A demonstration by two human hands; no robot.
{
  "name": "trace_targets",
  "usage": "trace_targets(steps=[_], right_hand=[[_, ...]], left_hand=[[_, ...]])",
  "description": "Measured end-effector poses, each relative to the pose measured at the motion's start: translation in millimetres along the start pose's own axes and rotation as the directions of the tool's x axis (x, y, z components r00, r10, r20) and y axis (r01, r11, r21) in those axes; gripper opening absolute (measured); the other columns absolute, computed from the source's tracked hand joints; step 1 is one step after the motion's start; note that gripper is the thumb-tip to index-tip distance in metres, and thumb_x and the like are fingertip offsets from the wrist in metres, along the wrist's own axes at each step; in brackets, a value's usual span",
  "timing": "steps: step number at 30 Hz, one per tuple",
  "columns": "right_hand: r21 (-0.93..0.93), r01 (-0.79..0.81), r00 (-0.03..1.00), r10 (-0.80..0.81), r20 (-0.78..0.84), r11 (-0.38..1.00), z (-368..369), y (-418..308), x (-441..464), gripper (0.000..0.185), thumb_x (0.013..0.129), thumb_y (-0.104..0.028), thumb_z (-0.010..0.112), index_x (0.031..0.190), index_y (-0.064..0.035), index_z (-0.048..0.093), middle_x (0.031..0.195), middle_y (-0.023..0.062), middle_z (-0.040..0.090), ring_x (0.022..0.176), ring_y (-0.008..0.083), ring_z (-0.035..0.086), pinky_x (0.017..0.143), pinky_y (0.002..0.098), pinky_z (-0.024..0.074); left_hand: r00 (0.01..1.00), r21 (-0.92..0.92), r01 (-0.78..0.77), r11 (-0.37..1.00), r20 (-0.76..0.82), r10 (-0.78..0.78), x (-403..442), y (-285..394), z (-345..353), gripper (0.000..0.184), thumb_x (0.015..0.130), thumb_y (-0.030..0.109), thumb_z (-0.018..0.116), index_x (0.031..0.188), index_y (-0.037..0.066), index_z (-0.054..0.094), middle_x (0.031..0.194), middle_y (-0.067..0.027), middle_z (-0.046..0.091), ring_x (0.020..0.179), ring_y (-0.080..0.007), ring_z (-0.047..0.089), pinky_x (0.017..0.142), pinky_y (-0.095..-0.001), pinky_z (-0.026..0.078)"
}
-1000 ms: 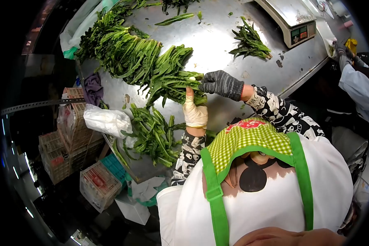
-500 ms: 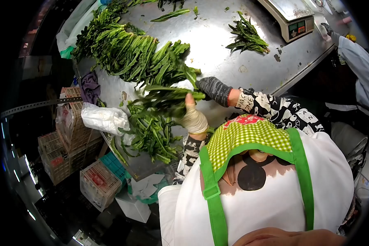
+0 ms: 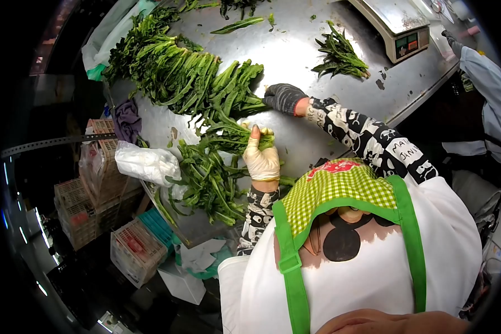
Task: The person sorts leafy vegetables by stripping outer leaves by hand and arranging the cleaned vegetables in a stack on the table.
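My left hand (image 3: 261,160), in a cream glove, is closed around the stem ends of a bunch of leafy greens (image 3: 226,135), thumb up, with the leaves pointing left. My right hand (image 3: 285,99), in a dark grey knit glove, has its fingers curled at the stem ends of the near end of a long row of leafy greens (image 3: 189,75). Its fingertips are partly hidden against the stems. Below the left hand's bunch lies a loose heap of leafy greens (image 3: 209,181) at the table's near left corner.
The metal table (image 3: 295,50) carries a small bunch of greens (image 3: 341,55), a single leaf (image 3: 236,25), a weighing scale (image 3: 409,44) and a white plastic bundle (image 3: 146,163). Plastic crates (image 3: 136,245) stand at the lower left. Another person's sleeve (image 3: 487,78) shows at the right.
My right hand has moved up and slightly left, from beside the held bunch to the end of the row. The left hand's bunch has swung lower and its blur is gone.
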State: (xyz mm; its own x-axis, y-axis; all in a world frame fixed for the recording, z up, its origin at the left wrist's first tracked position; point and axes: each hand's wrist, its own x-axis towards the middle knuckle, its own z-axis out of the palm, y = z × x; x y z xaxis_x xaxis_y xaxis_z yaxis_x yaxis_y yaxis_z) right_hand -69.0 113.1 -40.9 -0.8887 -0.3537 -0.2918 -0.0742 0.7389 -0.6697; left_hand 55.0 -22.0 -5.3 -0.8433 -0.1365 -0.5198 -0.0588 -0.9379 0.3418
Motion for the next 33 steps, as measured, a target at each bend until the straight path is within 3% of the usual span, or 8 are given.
trace_targets(steps=[7,8,15,21,25,29,32,33], right_hand=[[0.674,-0.218,0.976,0.175,0.132,0.706,-15,-29,-51,0.026,0.086,-0.022,0.063,0.092,0.0024,0.068,0.074,0.013,0.067,0.062,0.0147,0.055,0.062,0.0313,0.0485],[0.579,0.021,0.999,-0.002,-0.035,0.815,-5,-21,-53,0.026,0.086,-0.021,0.065,0.097,0.0025,0.067,0.08,0.0127,0.068,0.064,0.0151,0.058,0.062,0.0324,0.0494],[0.212,0.15,0.98,-0.116,-0.164,0.966,4,-23,-77,0.029,0.086,-0.027,0.059,0.099,-0.0016,0.062,0.092,0.0199,0.063,0.086,0.0366,0.06,0.076,0.0433,0.0479],[0.078,0.279,0.913,-0.239,-0.33,0.957,15,-30,-86,0.032,0.086,-0.029,0.058,0.104,-0.0034,0.062,0.093,0.0186,0.063,0.085,0.0358,0.06,0.076,0.044,0.0477],[0.26,0.154,0.984,-0.124,-0.126,0.953,12,-30,-83,0.029,0.088,-0.027,0.056,0.104,-0.0037,0.063,0.094,0.0175,0.063,0.084,0.0355,0.06,0.076,0.0441,0.048],[-0.1,0.377,0.897,-0.39,-0.208,0.921,20,-15,-75,0.024,0.089,-0.018,0.052,0.104,-0.0044,0.064,0.097,0.0172,0.063,0.085,0.0347,0.06,0.076,0.0425,0.0489],[0.199,0.188,0.979,-0.169,-0.112,0.962,17,-12,-70,0.023,0.088,-0.017,0.052,0.104,-0.0051,0.064,0.097,0.0183,0.063,0.086,0.0337,0.06,0.076,0.0423,0.0489],[0.199,0.193,0.979,-0.174,-0.108,0.961,18,-13,-69,0.023,0.088,-0.017,0.052,0.104,-0.0051,0.064,0.097,0.0183,0.063,0.086,0.0337,0.06,0.076,0.0423,0.0489]], left_hand=[[0.989,-0.082,0.14,0.987,-0.025,-0.143,12,3,-26,0.02,0.084,0.006,0.068,0.101,0.001,0.061,0.089,-0.0107,0.065,0.082,-0.0217,0.062,0.079,-0.0379,0.053],[0.992,-0.032,0.126,0.992,-0.028,-0.127,10,1,-23,0.021,0.083,0.007,0.069,0.101,0.001,0.061,0.089,-0.0104,0.065,0.081,-0.0212,0.062,0.078,-0.0371,0.053],[0.988,0.303,0.018,0.953,-0.152,0.029,11,-11,-2,0.022,0.078,0.01,0.076,0.095,-0.001,0.065,0.089,-0.0061,0.066,0.077,-0.0159,0.061,0.07,-0.0292,0.051],[0.98,0.287,-0.052,0.956,-0.171,0.105,12,-15,2,0.019,0.074,0.009,0.079,0.085,-0.001,0.068,0.076,0.0005,0.061,0.06,-0.0086,0.053,0.054,-0.0246,0.044],[0.966,0.276,-0.012,0.961,-0.246,0.083,8,-8,-2,0.018,0.077,0.008,0.076,0.091,0.001,0.066,0.088,-0.0034,0.065,0.078,-0.0125,0.06,0.069,-0.0243,0.048],[0.946,0.354,-0.093,0.931,-0.26,0.193,-5,-10,3,0.021,0.077,0.008,0.076,0.094,0.0,0.066,0.091,-0.003,0.064,0.08,-0.0117,0.059,0.07,-0.0245,0.048],[0.895,0.424,-0.374,0.825,-0.069,0.441,-3,-8,0,0.029,0.075,0.008,0.078,0.1,-0.001,0.066,0.097,-0.0004,0.063,0.077,-0.0088,0.054,0.069,-0.0242,0.047],[0.901,0.384,-0.372,0.845,-0.07,0.428,2,-3,-8,0.038,0.076,0.008,0.077,0.11,-0.002,0.061,0.115,-0.0043,0.06,0.095,-0.0104,0.054,0.087,-0.0256,0.044]])
